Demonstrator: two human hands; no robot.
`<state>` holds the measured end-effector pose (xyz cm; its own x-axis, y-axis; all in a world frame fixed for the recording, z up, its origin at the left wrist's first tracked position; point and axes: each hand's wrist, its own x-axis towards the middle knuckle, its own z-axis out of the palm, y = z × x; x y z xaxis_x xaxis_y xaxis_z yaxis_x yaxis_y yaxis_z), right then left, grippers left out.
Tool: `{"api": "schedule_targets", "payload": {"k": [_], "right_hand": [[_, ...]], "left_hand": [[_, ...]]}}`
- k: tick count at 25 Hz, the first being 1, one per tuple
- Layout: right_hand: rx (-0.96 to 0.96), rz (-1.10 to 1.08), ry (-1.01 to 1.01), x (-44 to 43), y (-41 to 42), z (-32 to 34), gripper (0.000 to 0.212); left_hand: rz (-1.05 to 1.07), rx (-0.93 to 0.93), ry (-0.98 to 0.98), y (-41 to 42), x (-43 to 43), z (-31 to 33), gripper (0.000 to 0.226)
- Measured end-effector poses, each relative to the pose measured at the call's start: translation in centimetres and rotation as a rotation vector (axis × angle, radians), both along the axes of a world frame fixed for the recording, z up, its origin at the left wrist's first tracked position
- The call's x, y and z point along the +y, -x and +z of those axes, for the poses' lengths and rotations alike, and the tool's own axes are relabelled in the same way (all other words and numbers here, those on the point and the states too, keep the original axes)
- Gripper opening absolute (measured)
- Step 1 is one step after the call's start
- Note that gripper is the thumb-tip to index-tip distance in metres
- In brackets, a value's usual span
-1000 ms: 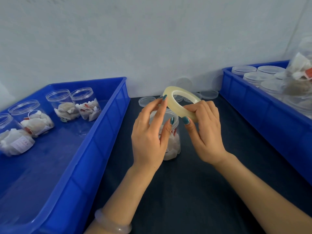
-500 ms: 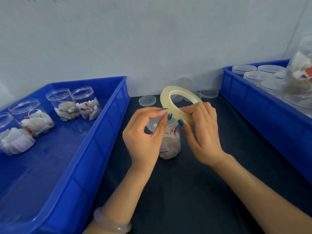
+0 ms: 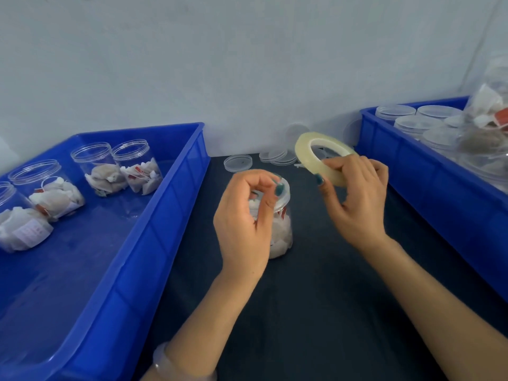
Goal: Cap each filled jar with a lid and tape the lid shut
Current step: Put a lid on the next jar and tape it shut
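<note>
Right grip [image 3: 357,204] is clasping tape roll [image 3: 308,158] for dispensing near capped jar [image 3: 281,235]; left grip [image 3: 244,215] is pinching, contents indeterminable.

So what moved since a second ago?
The right hand carried the tape roll off to the right, still gripping it. The left hand came off the roll and curled into a pinch over the capped jar, maybe holding the clear tape end. Jar and blue bins stayed put.

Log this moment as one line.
phase: taping | jar: capped with lid, on table | right hand: holds tape roll | left hand: pinched above lid, hold unclear
</note>
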<state>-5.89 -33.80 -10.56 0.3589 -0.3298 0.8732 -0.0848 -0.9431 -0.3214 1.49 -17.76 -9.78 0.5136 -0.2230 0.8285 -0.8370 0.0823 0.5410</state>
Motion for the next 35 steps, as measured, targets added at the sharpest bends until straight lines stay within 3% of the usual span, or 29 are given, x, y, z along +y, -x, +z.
{"api": "schedule_targets", "payload": {"k": [5,12,17,22,29,35], "right_hand": [[-0.007,0.072,0.093,1.2,-0.3,-0.1,0.026],[-0.04,0.126,0.205,1.9,-0.2,-0.1,0.024],[-0.021,-0.118,0.421,0.5,0.3,0.0,0.036],[0.096,-0.252,0.463,-1.6,0.5,-0.5,0.043],[0.143,-0.202,0.298,-3.2,0.9,-0.9,0.066],[0.238,-0.129,0.133,-2.1,0.3,-0.9,0.068]], "left_hand": [[0.005,0.073,-0.062,-0.8,0.5,0.1,0.041],[0.074,0.03,-0.023,-1.4,0.7,0.0,0.007],[0.193,-0.11,-0.15,-0.7,0.3,-0.1,0.013],[0.23,-0.176,-0.224,0.4,1.0,0.2,0.014],[0.068,0.237,-0.277,1.4,5.3,-0.5,0.016],[0.035,0.488,-0.223,0.8,7.3,-1.5,0.003]]}}
